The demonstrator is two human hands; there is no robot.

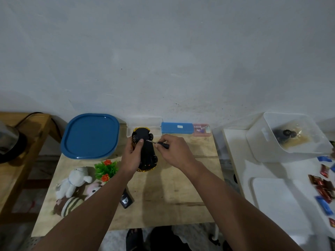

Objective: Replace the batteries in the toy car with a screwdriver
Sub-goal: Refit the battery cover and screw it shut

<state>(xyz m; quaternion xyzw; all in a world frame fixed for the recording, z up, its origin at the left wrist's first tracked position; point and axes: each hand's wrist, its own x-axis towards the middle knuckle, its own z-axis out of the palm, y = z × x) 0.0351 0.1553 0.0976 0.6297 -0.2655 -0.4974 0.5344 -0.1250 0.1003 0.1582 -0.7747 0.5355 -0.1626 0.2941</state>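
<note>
The toy car [146, 151] was found held underside up, just above the centre of the frame, over the bench [172, 196]. The screwdriver [159, 143] tip was set against the black underside, so the work was judged to be at the screw stage; whether the screw was being loosened or refastened could not be told. No batteries were seen. The left hand [131, 156] was wrapped around the car body. The right hand [175, 151] pinched the screwdriver handle, forearm angled in from lower right.
</note>
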